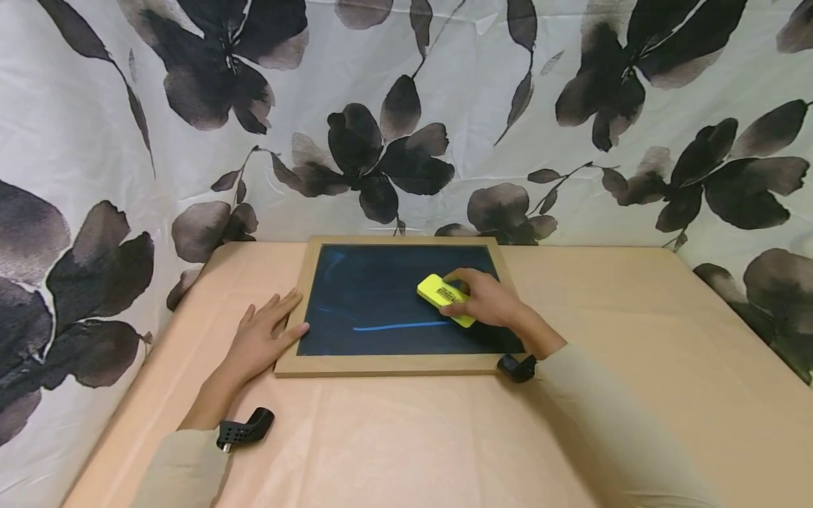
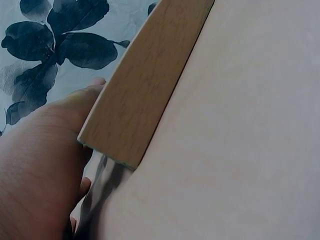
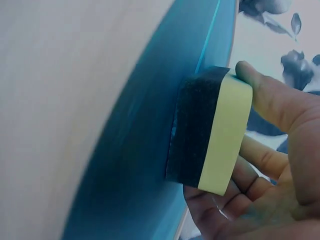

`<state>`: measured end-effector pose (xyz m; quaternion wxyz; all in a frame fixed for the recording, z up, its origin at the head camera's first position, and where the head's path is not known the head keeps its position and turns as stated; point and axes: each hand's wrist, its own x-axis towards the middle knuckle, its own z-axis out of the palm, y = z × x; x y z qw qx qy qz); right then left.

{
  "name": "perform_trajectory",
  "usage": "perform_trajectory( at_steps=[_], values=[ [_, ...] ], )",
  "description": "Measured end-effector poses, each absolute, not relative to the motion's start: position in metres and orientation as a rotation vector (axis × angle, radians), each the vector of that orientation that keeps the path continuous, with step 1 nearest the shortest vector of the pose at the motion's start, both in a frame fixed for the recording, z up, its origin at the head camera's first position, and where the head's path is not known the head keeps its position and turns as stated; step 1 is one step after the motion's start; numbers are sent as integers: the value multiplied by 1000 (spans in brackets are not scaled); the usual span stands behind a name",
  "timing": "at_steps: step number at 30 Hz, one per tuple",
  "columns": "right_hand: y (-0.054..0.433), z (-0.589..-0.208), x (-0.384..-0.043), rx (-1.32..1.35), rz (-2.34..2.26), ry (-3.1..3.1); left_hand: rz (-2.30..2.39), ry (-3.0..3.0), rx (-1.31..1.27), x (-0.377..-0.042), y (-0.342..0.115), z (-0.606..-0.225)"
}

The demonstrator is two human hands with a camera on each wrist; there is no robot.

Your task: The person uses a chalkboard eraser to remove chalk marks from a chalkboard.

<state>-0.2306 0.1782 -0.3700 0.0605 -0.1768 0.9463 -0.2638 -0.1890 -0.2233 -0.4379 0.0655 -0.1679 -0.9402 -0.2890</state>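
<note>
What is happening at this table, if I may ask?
A person's right hand grips a yellow eraser, its dark side against a dark board. The left hand rests at the left edge of the board's wooden frame. A blue line shows on the board and runs up to the eraser; faint blue smudges lie farther left.

A broad, pale peach table (image 1: 394, 437) with a faintly creased top bears 1 rectangular, dark-blue, wood-framed chalkboard (image 1: 381, 296), lying flat (its far edge close to the table's far edge).
</note>
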Motion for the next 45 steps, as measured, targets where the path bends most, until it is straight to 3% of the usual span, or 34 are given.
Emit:
perform_trajectory(
  at_steps=[37, 45],
  values=[
    [37, -367, -229, -735, -694, 2796, -854, -2846, -486, -193, -224, -436],
    [26, -370, -228, -773, -668, 2796, -846, -2851, -477, -194, -224, -438]
  ],
)
